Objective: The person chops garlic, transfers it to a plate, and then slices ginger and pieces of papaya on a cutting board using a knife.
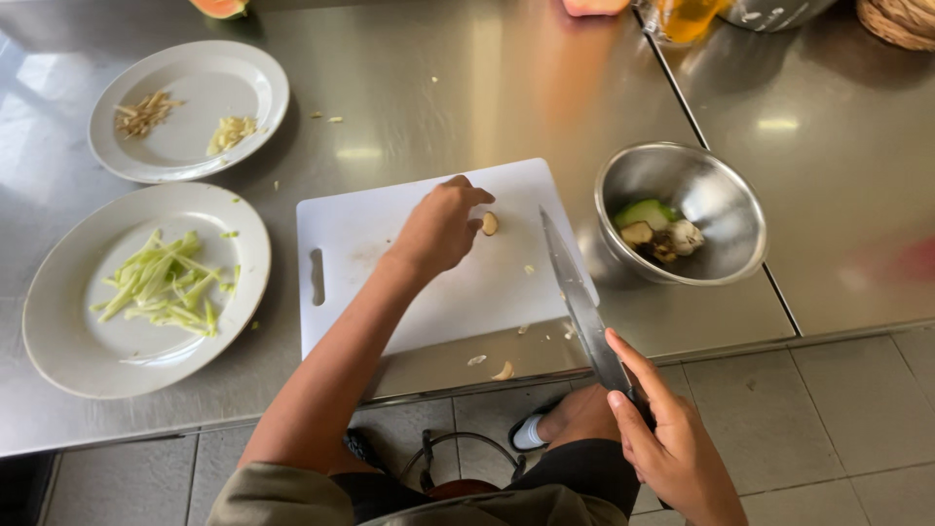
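Note:
My left hand point(440, 229) rests on the white cutting board point(370, 244), its fingertips pinching a small pale slice of ginger point(490, 223). My right hand point(667, 443) grips the handle of a large kitchen knife point(577, 292) off the table's front edge. The blade points away from me over the board's right edge, clear of the slice. Small peel scraps point(503, 371) lie near the table's front edge.
A steel bowl point(726, 195) with vegetable trimmings stands right of the board. Two white plates sit at the left: the nearer plate point(58, 331) holds green strips, the farther plate point(195, 68) holds two small piles of pale slivers. A basket point(901, 19) is at the back right.

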